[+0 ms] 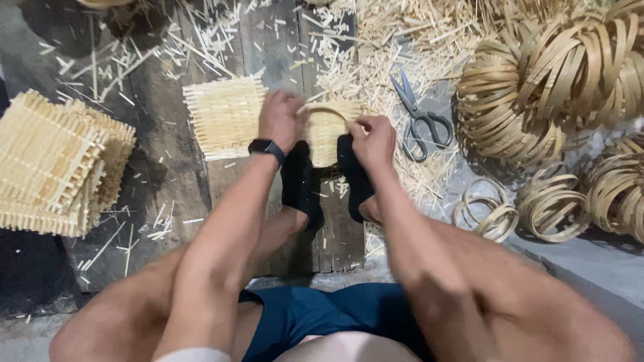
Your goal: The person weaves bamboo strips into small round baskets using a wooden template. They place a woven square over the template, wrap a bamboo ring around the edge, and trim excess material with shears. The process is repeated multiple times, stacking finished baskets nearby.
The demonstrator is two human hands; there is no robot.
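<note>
My left hand (282, 119), with a black watch on its wrist, and my right hand (373, 139) both grip a round bamboo ring (320, 112) laid on a small woven bamboo mat (327, 137). The ring and mat sit on a wooden board just beyond my two black-socked feet (300, 184). A second square woven mat (225, 117) lies flat right beside my left hand.
A stack of woven bamboo mats (57, 164) stands at the left. Scissors (419, 117) lie among bamboo offcuts right of my hands. Piles of bamboo hoops (557, 87) fill the right side, with loose rings (496, 214) on the floor.
</note>
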